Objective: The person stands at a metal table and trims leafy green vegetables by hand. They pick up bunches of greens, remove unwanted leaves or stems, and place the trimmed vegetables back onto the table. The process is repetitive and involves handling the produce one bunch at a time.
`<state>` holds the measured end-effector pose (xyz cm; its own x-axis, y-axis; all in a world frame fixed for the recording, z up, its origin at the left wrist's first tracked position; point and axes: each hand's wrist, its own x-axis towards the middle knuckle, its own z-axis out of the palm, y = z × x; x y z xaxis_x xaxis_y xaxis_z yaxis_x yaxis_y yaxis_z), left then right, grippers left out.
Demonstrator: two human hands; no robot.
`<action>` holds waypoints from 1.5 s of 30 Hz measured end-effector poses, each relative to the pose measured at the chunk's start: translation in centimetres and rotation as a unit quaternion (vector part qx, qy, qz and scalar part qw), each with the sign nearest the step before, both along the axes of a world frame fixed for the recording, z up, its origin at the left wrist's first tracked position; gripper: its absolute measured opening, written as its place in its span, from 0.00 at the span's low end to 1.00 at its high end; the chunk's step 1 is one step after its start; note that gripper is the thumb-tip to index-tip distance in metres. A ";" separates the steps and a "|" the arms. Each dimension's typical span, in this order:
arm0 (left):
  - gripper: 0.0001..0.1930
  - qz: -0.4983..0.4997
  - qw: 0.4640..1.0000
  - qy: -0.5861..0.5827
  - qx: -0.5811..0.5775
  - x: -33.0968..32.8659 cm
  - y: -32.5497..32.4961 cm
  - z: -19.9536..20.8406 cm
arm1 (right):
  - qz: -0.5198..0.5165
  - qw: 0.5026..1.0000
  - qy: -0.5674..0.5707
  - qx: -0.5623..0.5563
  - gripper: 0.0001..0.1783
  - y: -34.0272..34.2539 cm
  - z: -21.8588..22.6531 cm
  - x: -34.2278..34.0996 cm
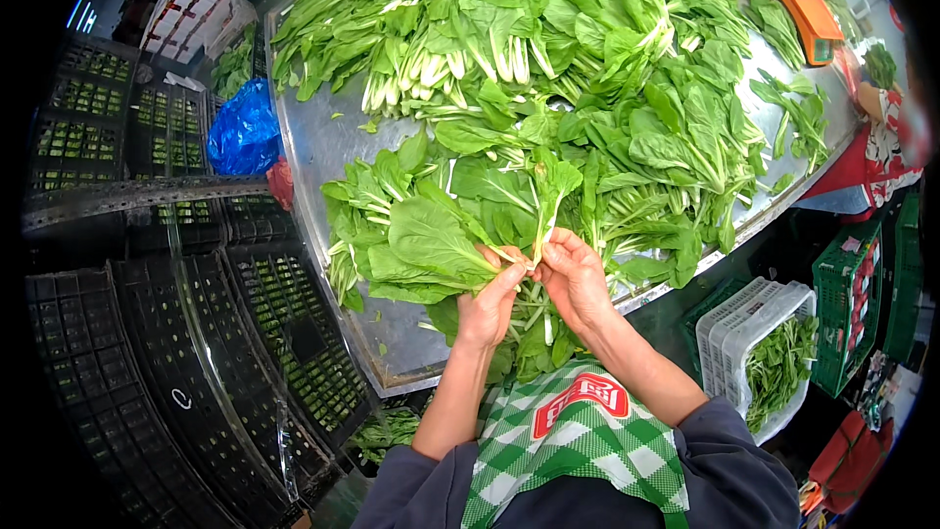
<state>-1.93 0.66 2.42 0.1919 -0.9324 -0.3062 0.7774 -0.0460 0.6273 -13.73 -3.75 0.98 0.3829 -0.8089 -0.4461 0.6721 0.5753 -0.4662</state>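
Observation:
My left hand (493, 302) is closed on the pale stem end of a leafy green (431, 235), whose broad leaf spreads to the left. Close beside it, the fingers of my right hand (576, 279) pinch the base of a thinner leafy stalk (554, 192) that stands up with its leaf on top. The fingertips of both hands nearly meet at the stem ends. Under and around them lie loose greens on a metal table (318, 162). A large heap of greens (587, 29) with white-green stems covers the far side.
Black plastic crates (166, 353) line the left, near a blue plastic bag (242, 127). An orange scale (805, 15) stands far right, by a co-worker's patterned sleeve (889, 127). A white crate of greens (720, 343) and a green crate (842, 294) sit right of the table.

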 end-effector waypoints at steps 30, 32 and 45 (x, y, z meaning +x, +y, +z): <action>0.11 0.035 0.989 -0.095 0.104 0.7 -0.7 0.3 | 0.065 0.996 0.025 -0.060 0.07 0.1 -0.5 -0.3; 0.11 0.023 0.992 -0.045 0.117 0.7 -0.7 0.8 | 0.028 0.999 0.001 -0.038 0.07 0.2 -0.5 -0.1; 0.13 -0.132 0.962 -0.180 0.158 3.0 2.0 -0.1 | 0.034 0.971 0.170 -0.167 0.07 -1.9 1.2 -1.6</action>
<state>1.04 2.66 2.34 0.1081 -0.8340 -0.5411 0.4477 -0.4452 0.7755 -15.31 -5.64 2.15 0.3178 -0.9077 -0.2740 0.4120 0.3925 -0.8223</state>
